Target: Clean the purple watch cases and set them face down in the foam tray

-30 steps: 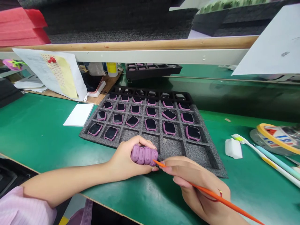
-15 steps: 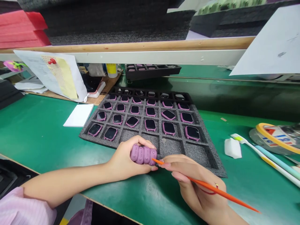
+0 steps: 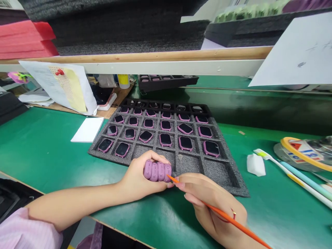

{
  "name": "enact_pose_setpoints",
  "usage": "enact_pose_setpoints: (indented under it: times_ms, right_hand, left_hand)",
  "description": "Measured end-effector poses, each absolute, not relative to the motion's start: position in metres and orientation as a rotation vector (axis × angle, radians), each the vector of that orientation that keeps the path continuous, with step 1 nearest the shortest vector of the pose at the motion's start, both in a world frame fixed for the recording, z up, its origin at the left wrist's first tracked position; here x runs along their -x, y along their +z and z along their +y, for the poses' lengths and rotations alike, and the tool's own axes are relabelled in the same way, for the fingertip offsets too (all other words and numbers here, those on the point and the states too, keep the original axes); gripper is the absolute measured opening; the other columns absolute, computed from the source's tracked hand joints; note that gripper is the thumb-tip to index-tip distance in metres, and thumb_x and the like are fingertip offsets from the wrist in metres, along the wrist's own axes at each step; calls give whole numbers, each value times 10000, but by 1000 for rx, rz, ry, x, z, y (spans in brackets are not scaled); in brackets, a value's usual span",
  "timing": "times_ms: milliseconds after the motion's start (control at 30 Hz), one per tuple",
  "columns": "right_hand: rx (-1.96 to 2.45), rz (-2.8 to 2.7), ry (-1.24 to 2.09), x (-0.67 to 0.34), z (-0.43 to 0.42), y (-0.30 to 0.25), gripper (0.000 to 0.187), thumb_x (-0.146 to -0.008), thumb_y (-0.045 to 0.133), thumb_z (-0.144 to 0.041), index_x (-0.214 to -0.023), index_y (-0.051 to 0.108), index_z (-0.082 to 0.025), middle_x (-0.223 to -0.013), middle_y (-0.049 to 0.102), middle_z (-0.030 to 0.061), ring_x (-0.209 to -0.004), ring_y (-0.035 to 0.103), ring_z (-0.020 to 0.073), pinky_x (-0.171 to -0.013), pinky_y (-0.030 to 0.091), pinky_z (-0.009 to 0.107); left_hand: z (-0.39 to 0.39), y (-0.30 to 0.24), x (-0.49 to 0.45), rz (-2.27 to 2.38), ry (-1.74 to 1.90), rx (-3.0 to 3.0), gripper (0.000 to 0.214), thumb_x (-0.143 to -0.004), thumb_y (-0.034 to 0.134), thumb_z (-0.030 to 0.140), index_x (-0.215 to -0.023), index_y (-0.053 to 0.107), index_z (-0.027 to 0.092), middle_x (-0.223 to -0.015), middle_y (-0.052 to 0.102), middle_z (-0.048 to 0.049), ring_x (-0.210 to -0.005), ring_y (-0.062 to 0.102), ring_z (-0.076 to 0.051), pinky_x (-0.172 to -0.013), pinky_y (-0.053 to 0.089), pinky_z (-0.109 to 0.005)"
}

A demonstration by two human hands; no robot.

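Observation:
My left hand (image 3: 140, 171) is wrapped round several purple smartwatch cases (image 3: 155, 171), pressed side by side with their edges facing up. In my right hand (image 3: 215, 204) is a thin orange pointed stick (image 3: 233, 223), pinched near its tip. That tip touches, or nearly touches, the edge of the rightmost case. Behind both hands lies a grey foam tray (image 3: 234, 176) with square compartments. Purple-framed watches with dark screens, such as one watch (image 3: 211, 148) at the right, sit in most of them. Several front-row compartments hold no watch. Fingers hide the cases' lower sides.
A white toothbrush (image 3: 293, 174), a white block (image 3: 256, 165) and a roll of tape (image 3: 306, 154) lie at the right. A white paper pad (image 3: 87, 129) is on the green table (image 3: 52, 166) at the left. Above runs a shelf edge (image 3: 155, 65) with hanging papers.
The whole view has shifted slightly. My right hand and the orange stick sit a little further left and lower. My left hand keeps the same hold on the watch cases.

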State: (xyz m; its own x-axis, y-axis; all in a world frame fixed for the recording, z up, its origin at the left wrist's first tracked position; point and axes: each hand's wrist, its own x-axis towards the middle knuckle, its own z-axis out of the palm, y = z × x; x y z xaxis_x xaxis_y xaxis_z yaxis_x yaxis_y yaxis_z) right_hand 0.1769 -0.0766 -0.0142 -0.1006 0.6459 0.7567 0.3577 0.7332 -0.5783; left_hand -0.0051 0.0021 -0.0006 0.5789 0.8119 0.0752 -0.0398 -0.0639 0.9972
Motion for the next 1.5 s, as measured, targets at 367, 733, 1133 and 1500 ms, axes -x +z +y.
enact_pose_setpoints:
  times_ms: [367, 733, 1133, 1500]
  right_hand:
    - [794, -1982, -151, -179, -75, -3, 142, -980, 535, -127, -1047, 659, -144, -826, 782, 71, -839, 764, 181, -787, 645, 289]
    - [786, -2050, -283, -178, -70, 9, 180, -1016, 486, -131, -941, 649, -144, -773, 780, 58, -783, 764, 171, -753, 646, 285]
    - [769, -1947, -14, -178, -70, -9, 148, -994, 526, -135, -1094, 634, -148, -846, 757, 82, -838, 737, 175, -751, 625, 279]
    - [1028, -1285, 561, -179, -70, 6, 195, -1036, 495, -298, -1049, 688, -266, -885, 732, 6, -761, 753, 123, -724, 640, 219]
  left_hand:
    - [1, -5, 5, 653, 836, -1498, 407, -664, 818, 61, -977, 597, 202, -1078, 690, -48, -1031, 666, -197, -932, 497, -341]
    - [1, -5, 5, 648, 827, -1445, 412, -657, 812, 45, -970, 593, 199, -1088, 675, -39, -948, 674, -171, -889, 510, -335]
    - [3, -7, 5, 633, 823, -1462, 414, -652, 824, 61, -971, 604, 207, -1094, 681, -37, -980, 682, -184, -920, 508, -354]
    - [3, 0, 6, 709, 774, -1543, 417, -645, 874, 157, -964, 609, 198, -1081, 698, -55, -982, 688, -202, -935, 514, -369]
